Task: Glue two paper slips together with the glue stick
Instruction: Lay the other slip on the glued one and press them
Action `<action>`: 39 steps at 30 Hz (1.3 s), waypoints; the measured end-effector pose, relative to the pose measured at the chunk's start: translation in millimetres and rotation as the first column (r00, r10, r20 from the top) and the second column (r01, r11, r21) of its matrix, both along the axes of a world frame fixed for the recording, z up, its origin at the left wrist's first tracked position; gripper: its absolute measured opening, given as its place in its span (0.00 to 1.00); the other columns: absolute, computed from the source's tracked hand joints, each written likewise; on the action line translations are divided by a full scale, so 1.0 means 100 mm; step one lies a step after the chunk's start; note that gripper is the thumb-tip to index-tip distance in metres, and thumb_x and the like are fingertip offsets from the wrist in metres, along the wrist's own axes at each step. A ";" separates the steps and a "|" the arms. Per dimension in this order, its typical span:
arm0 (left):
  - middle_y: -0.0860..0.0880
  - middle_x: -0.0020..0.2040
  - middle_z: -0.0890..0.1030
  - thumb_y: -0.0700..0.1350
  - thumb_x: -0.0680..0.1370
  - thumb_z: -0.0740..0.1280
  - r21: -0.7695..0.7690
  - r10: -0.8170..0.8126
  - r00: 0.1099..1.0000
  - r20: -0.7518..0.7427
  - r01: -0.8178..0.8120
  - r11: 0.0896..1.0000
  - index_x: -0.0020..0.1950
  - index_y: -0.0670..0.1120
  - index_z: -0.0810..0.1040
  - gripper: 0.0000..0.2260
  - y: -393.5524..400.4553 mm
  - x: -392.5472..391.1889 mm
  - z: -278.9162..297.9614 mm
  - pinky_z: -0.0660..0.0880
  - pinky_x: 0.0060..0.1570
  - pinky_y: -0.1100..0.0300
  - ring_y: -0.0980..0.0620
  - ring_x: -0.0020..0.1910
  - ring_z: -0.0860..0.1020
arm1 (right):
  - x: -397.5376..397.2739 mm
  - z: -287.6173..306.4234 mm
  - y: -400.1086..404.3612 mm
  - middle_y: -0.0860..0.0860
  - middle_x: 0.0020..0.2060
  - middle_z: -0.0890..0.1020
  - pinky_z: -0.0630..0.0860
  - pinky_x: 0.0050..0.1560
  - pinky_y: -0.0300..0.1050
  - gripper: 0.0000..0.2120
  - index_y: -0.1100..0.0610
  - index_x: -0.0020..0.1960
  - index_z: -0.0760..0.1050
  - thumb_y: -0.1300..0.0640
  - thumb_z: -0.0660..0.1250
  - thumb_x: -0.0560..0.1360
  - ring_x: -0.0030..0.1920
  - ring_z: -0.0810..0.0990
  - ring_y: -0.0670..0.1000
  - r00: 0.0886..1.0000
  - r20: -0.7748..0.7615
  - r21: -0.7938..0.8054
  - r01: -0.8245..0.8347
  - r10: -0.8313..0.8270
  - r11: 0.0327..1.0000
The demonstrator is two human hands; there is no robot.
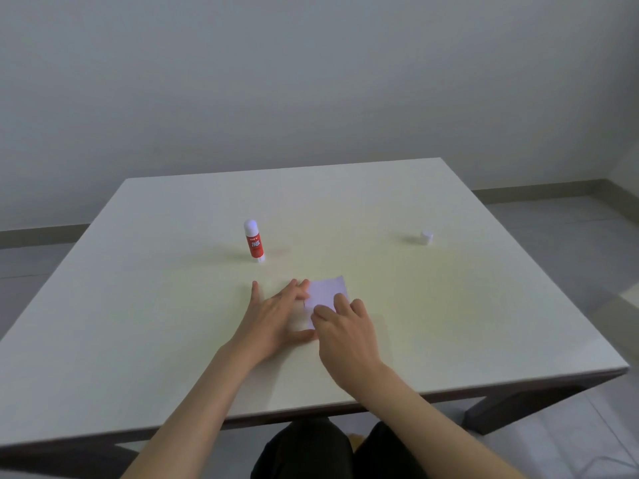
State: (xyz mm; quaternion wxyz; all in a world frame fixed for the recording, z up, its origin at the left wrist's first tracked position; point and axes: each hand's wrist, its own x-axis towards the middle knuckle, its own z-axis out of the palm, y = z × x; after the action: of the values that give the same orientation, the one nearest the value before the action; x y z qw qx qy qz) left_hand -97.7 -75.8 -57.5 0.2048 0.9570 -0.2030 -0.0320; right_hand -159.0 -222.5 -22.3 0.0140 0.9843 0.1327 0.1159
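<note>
A white paper slip (326,292) lies flat near the middle of the table; whether a second slip lies under it I cannot tell. My left hand (276,319) rests flat beside it, fingers spread, fingertips touching its left edge. My right hand (345,331) presses down on the slip's near part with bent fingers. The red and white glue stick (254,240) stands upright and uncapped behind my left hand, apart from both hands. Its white cap (426,237) sits alone at the far right.
The white table (138,305) has its near edge just in front of my dark-clothed knees (311,451). A grey wall stands behind the far edge, and tiled floor shows on the right.
</note>
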 end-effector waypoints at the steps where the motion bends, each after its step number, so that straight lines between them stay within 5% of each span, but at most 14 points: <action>1: 0.61 0.72 0.67 0.64 0.70 0.66 -0.007 -0.006 1.000 -0.006 0.006 1.000 0.75 0.51 0.56 0.39 0.00 0.00 -0.01 0.37 0.73 0.40 0.64 0.75 0.54 | -0.06 -0.04 0.00 0.45 0.22 0.72 0.64 0.30 0.39 0.20 0.51 0.23 0.72 0.67 0.47 0.59 0.30 0.73 0.51 1.000 0.025 0.003 -0.005 0.005 1.000; 6: 0.62 0.72 0.66 0.67 0.65 0.64 -0.025 -0.021 1.000 -0.020 0.020 0.999 0.73 0.51 0.59 0.41 0.01 0.00 0.00 0.37 0.73 0.40 0.64 0.75 0.53 | -0.08 -0.07 -0.01 0.45 0.22 0.72 0.61 0.30 0.40 0.18 0.50 0.22 0.72 0.66 0.48 0.57 0.30 0.73 0.50 0.999 0.033 -0.003 -0.023 0.023 1.000; 13: 0.59 0.72 0.69 0.65 0.67 0.66 -0.018 -0.011 1.000 -0.006 0.011 1.000 0.75 0.52 0.55 0.41 0.01 -0.01 0.02 0.38 0.72 0.40 0.63 0.75 0.54 | 0.18 0.01 0.08 0.42 0.27 0.78 0.66 0.33 0.37 0.05 0.49 0.27 0.79 0.58 0.71 0.54 0.33 0.76 0.48 0.996 -0.065 -0.041 -0.066 0.064 0.997; 16: 0.60 0.71 0.70 0.65 0.67 0.67 -0.018 -0.008 1.000 -0.007 0.008 1.000 0.75 0.52 0.55 0.41 0.01 -0.01 0.02 0.38 0.72 0.41 0.63 0.75 0.54 | 0.17 0.01 0.06 0.42 0.27 0.78 0.66 0.33 0.38 0.06 0.49 0.28 0.79 0.60 0.69 0.55 0.34 0.76 0.48 0.995 -0.060 -0.045 -0.077 0.074 0.996; 20: 0.61 0.71 0.68 0.67 0.67 0.65 -0.017 -0.001 1.000 -0.021 0.001 1.000 0.75 0.51 0.56 0.42 0.00 -0.01 0.02 0.38 0.73 0.40 0.64 0.75 0.53 | -0.01 -0.06 -0.05 0.44 0.23 0.73 0.63 0.29 0.39 0.17 0.50 0.24 0.73 0.66 0.50 0.58 0.30 0.73 0.49 0.995 0.056 -0.016 -0.081 0.082 0.997; 23: 0.62 0.72 0.67 0.69 0.65 0.65 -0.012 0.000 1.000 -0.027 -0.001 1.000 0.74 0.52 0.57 0.43 -0.01 -0.01 0.02 0.40 0.73 0.40 0.64 0.75 0.53 | -0.17 -0.16 -0.18 0.44 0.25 0.75 0.63 0.29 0.40 0.21 0.51 0.26 0.75 0.67 0.46 0.59 0.30 0.73 0.50 0.989 0.128 0.011 -0.082 0.080 0.997; 29: 0.61 0.73 0.66 0.66 0.67 0.68 -0.007 0.001 1.000 -0.028 -0.001 1.000 0.74 0.51 0.58 0.41 0.00 -0.01 0.04 0.40 0.73 0.40 0.63 0.76 0.53 | -0.14 -0.19 -0.34 0.44 0.26 0.79 0.67 0.29 0.42 0.20 0.52 0.27 0.76 0.68 0.49 0.58 0.29 0.72 0.50 0.990 0.135 0.022 0.038 -0.040 0.999; 34: 0.59 0.71 0.70 0.66 0.67 0.68 -0.048 0.004 1.000 -0.023 -0.006 0.999 0.75 0.51 0.56 0.43 0.01 -0.03 0.06 0.39 0.73 0.42 0.61 0.76 0.54 | 0.12 -0.14 -0.33 0.44 0.23 0.76 0.65 0.30 0.42 0.12 0.52 0.25 0.73 0.68 0.68 0.51 0.29 0.73 0.51 0.990 0.095 0.018 0.099 -0.100 0.995; 39: 0.61 0.70 0.70 0.65 0.67 0.69 -0.092 0.010 0.999 -0.044 -0.014 0.996 0.76 0.53 0.55 0.43 0.01 -0.03 0.05 0.37 0.73 0.44 0.63 0.74 0.50 | 0.38 -0.15 -0.31 0.46 0.25 0.76 0.62 0.32 0.43 0.11 0.54 0.28 0.75 0.69 0.68 0.54 0.32 0.74 0.53 0.988 0.057 0.030 0.145 -0.147 0.989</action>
State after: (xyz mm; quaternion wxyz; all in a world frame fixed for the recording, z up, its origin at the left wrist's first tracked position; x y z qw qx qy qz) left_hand -101.1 -74.7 -52.8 0.2535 0.9467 -0.1940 -0.0421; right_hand -121.0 -253.8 -37.0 0.0137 0.9876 0.0583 0.1452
